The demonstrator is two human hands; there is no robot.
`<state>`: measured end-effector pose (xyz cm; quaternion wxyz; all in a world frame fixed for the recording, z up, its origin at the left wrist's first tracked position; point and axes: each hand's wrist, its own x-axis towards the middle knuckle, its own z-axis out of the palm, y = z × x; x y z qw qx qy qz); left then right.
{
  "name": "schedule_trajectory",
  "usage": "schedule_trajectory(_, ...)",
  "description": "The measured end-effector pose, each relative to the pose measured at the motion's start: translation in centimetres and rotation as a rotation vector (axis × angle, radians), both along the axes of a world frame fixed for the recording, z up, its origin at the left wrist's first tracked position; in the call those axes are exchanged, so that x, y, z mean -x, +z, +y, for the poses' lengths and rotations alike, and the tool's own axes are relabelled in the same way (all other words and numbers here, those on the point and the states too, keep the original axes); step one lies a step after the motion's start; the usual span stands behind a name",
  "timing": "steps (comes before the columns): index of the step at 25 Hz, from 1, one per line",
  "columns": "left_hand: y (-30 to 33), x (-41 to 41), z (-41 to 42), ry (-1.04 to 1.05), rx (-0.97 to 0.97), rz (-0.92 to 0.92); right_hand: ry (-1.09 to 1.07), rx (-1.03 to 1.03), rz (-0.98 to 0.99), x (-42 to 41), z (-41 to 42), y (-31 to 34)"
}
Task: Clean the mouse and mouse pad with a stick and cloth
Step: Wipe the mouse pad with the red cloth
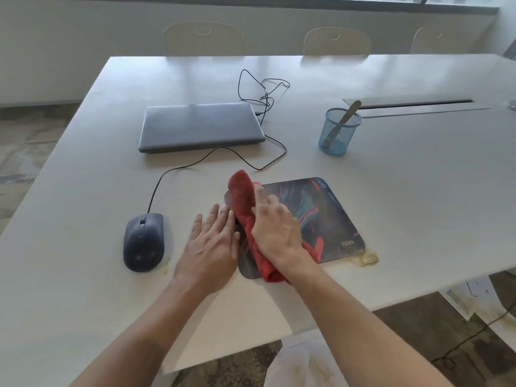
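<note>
A dark mouse pad [321, 216] with red and teal streaks lies on the white table [418, 191]. My right hand [275, 227] presses a folded red cloth [243, 196] onto the pad's left part. My left hand [213, 241] lies flat with fingers spread, its fingertips on the pad's left edge and its palm on the table. A dark wired mouse [143, 241] rests on the table left of my left hand. A flat wooden stick [344, 120] stands tilted in a blue mesh cup [339, 132] at the back right.
A shut grey laptop [199, 125] lies behind the pad, with the mouse's black cable [262, 107] looping beside it. Yellowish crumbs [365, 258] sit at the pad's near right corner. Three chairs [203, 37] stand across the table. A cable slot [410, 103] runs at the right.
</note>
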<state>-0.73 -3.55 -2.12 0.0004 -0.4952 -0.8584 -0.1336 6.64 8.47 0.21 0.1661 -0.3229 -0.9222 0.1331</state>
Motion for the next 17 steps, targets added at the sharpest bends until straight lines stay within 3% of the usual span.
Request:
schedule_trajectory(5,-0.1,-0.1,0.0,0.023,0.016,0.006,-0.258,-0.128,-0.153,-2.0,7.4,0.7)
schedule_trajectory(11,-0.2,-0.1,0.1,0.021,-0.012,-0.007,-0.380,-0.202,-0.124,-5.4,12.9,2.4)
schedule_trajectory(15,-0.3,0.0,0.1,0.016,-0.038,-0.019,-0.442,0.247,0.232,-7.0,16.9,4.1)
schedule_trajectory(17,-0.4,0.0,0.0,0.015,-0.057,-0.028,-0.405,0.454,0.318,-8.7,19.0,4.4)
